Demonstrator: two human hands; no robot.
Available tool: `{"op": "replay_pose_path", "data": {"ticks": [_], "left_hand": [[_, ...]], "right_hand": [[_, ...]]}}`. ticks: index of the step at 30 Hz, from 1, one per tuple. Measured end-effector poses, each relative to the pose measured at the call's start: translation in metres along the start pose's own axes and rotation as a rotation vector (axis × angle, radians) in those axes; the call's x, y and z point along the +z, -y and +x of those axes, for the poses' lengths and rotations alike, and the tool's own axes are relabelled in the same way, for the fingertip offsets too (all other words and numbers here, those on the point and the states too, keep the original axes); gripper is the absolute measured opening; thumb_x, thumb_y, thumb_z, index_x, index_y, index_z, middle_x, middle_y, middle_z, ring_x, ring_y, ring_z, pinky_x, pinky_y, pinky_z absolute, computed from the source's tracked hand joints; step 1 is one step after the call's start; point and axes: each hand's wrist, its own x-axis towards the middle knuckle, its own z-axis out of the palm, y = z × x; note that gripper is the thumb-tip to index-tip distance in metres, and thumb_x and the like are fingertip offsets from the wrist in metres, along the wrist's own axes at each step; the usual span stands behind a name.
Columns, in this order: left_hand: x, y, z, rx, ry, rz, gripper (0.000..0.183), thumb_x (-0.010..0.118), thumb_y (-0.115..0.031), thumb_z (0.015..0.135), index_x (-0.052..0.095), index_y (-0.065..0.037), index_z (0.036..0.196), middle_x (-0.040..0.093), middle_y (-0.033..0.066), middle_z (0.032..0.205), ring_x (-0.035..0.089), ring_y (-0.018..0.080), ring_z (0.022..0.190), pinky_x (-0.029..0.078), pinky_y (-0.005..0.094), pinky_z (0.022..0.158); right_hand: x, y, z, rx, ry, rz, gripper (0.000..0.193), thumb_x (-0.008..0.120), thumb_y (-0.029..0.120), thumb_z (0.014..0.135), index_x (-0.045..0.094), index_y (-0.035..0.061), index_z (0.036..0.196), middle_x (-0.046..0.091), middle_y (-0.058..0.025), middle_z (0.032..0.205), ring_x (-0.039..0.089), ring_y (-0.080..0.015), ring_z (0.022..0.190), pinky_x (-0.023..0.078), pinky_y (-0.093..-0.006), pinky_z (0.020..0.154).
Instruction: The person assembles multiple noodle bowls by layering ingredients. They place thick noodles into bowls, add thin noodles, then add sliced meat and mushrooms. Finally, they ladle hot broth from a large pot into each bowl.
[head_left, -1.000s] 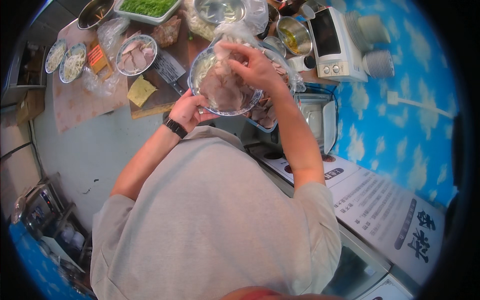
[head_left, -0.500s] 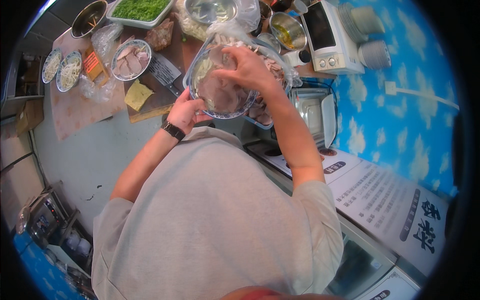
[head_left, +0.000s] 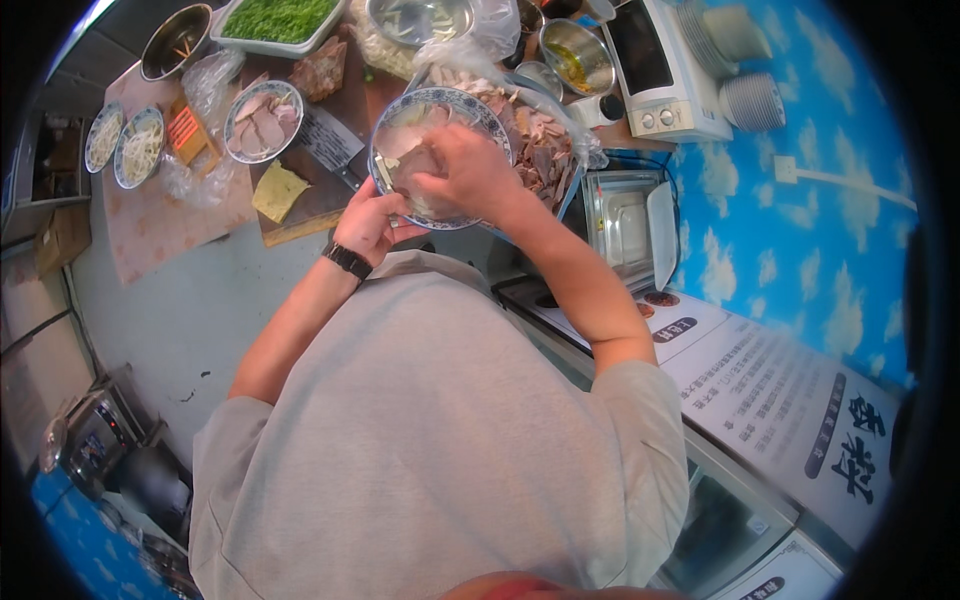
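My left hand (head_left: 366, 225), with a dark band at the wrist, grips the near rim of a blue-and-white patterned bowl (head_left: 470, 104) and holds it up at chest height. Pale slices of meat (head_left: 400, 150) lie inside the bowl. Over the bowl, my right hand (head_left: 468, 172) has its fingers pinched together among the slices. Just behind the bowl sits a clear bag of sliced meat (head_left: 540, 140).
A wooden cutting board (head_left: 330, 190) carries a cleaver (head_left: 330, 145), a small bowl of meat slices (head_left: 262, 120) and a yellow piece. Two dishes of shredded food (head_left: 125, 145), a tray of chopped greens (head_left: 280, 20), metal bowls (head_left: 572, 52) and a white oven (head_left: 665, 70) stand around.
Both hands and the bowl stay at about the same spot. My right hand has shifted slightly over the bowl, fingers still in the slices.
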Motion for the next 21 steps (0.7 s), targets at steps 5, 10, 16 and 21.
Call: {"op": "replay_pose_path", "data": {"ticks": [5,10,16,21], "left_hand": [[-0.001,0.000,0.002,0.001,-0.018,0.054,0.060,0.053,0.012,0.083,0.046,-0.008,0.139,0.061,0.0124,0.124,0.069,0.0309,0.106,0.066,0.0518,0.084],[0.002,-0.001,-0.002,-0.014,-0.009,-0.015,0.057,0.050,0.011,0.086,0.042,-0.005,0.140,0.061,0.0182,0.130,0.068,0.0378,0.112,0.063,0.0563,0.088],[-0.001,-0.002,0.000,0.021,-0.004,-0.017,0.058,0.051,0.011,0.085,0.044,-0.006,0.140,0.060,0.0161,0.129,0.067,0.0351,0.112,0.063,0.0559,0.088],[-0.003,-0.002,-0.001,0.025,0.010,-0.021,0.060,0.051,0.010,0.086,0.043,-0.006,0.142,0.060,0.0163,0.130,0.067,0.0346,0.112,0.063,0.0552,0.090]], "right_hand": [[-0.001,-0.018,0.007,0.214,0.009,0.484,0.030,0.075,0.019,0.083,0.070,0.0040,0.108,0.068,-0.0099,0.079,0.067,-0.0268,0.071,0.055,-0.0371,0.068],[-0.018,-0.025,0.009,0.209,0.096,0.315,0.033,0.077,0.016,0.084,0.070,0.0061,0.115,0.068,-0.0095,0.083,0.066,-0.0200,0.069,0.054,-0.0318,0.066],[0.006,0.004,-0.015,0.117,-0.058,0.110,0.035,0.080,0.020,0.083,0.070,0.0080,0.113,0.065,-0.0128,0.095,0.069,-0.0329,0.088,0.055,-0.0388,0.079],[0.003,-0.012,-0.022,0.064,0.062,0.280,0.028,0.082,0.020,0.081,0.071,0.0089,0.104,0.065,-0.0148,0.093,0.067,-0.0354,0.086,0.054,-0.0432,0.078]]}}
